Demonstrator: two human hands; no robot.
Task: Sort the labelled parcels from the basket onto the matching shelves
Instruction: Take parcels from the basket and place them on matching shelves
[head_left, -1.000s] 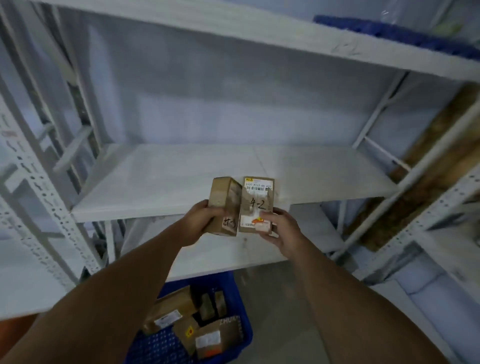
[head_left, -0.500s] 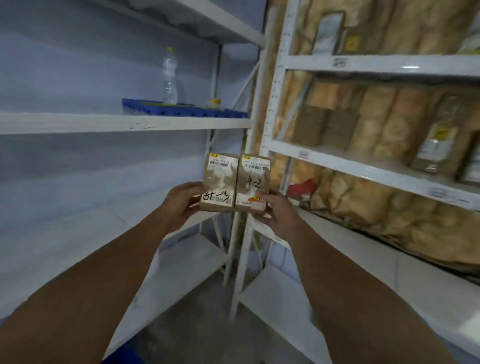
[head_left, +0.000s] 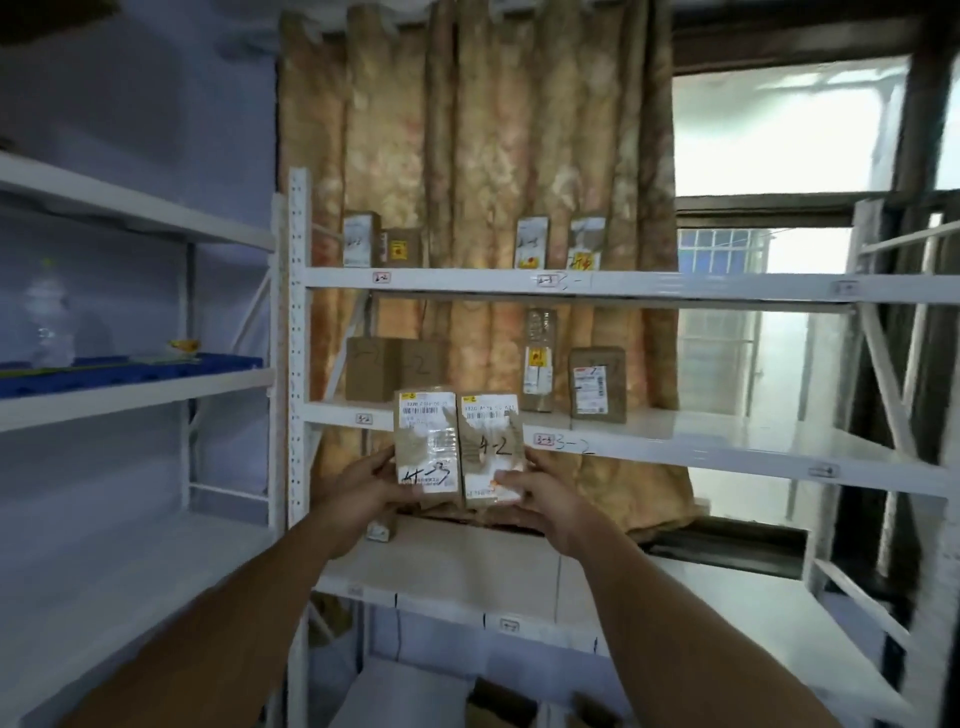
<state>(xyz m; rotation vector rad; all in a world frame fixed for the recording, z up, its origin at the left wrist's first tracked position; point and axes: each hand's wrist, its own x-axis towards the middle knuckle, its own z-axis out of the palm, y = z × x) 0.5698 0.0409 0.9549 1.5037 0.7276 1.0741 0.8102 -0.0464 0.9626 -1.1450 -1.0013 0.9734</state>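
Observation:
I hold two small brown parcels upright, side by side, in front of a white shelf rack. My left hand (head_left: 363, 480) grips the parcel marked 4-3 (head_left: 426, 441). My right hand (head_left: 540, 493) grips the parcel marked 4-2 (head_left: 491, 447). Behind them, the middle shelf (head_left: 675, 441) carries tags, one reading 3-2, and several brown parcels (head_left: 596, 384). The upper shelf (head_left: 467, 280) also holds several labelled parcels (head_left: 532, 241). The lower shelf (head_left: 467, 577) lies just under my hands. The basket is out of view.
A second white rack (head_left: 135, 395) stands to the left, with a blue tray (head_left: 104, 369) and a plastic bottle (head_left: 49, 322) on it. A patterned curtain (head_left: 467, 130) hangs behind the shelves. A bright window (head_left: 779, 156) is at the right.
My view has swung right and up from the left rack and the blue basket to the rack with parcels. Both hands have kept their parcels, now held upright together.

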